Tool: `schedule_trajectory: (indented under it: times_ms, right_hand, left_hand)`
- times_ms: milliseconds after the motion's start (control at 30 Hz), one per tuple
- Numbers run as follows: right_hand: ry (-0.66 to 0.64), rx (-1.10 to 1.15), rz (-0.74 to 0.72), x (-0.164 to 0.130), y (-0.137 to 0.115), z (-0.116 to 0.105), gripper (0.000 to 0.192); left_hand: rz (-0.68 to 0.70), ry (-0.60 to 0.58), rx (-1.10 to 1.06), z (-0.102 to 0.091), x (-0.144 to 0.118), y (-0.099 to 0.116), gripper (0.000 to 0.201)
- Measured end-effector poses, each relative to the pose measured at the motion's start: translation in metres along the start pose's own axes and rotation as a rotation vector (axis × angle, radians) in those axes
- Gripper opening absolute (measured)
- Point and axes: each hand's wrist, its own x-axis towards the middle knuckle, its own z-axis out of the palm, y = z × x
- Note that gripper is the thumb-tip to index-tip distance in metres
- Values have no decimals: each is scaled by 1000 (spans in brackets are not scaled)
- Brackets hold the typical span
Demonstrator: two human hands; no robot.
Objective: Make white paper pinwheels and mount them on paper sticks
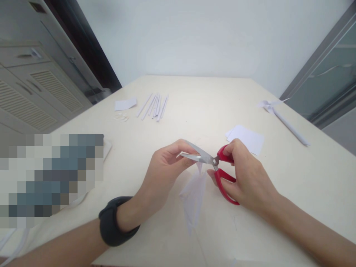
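**Red scissors open wide beside thin white paper**

The scissors (214, 161) have shiny silver blades (200, 151) and fat red handles (219, 185). A round screw joins the two halves. The blades are spread apart and point toward the left hand (164, 168). The right hand (250, 180) has its grip closed around the red handles.

The left hand's grip is narrow, with thumb and finger pinching the top of the folded paper (191, 196). The blades partly hide the fingertips. This paper is white, thin and a bit see-through, with pointy ends. It hangs below the blades, between the two hands, over the pale desk (211, 96).

Farther back lie white paper sticks (158, 111). White sheets (249, 136) lie just past the right hand. Blocky squares cover the left side, so any writing there cannot be read.
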Motion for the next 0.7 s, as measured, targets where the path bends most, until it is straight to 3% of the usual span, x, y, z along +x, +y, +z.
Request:
schedule_trajectory:
  times_ms: [533, 700]
  right_hand:
    - [10, -89, 5, 0, 2, 4, 35]
    - [-15, 3, 65, 1, -2, 2, 37]
  left_hand:
    - [-18, -23, -49, 1, 0, -5, 7]
    - [-4, -15, -20, 1, 1, -4, 8]
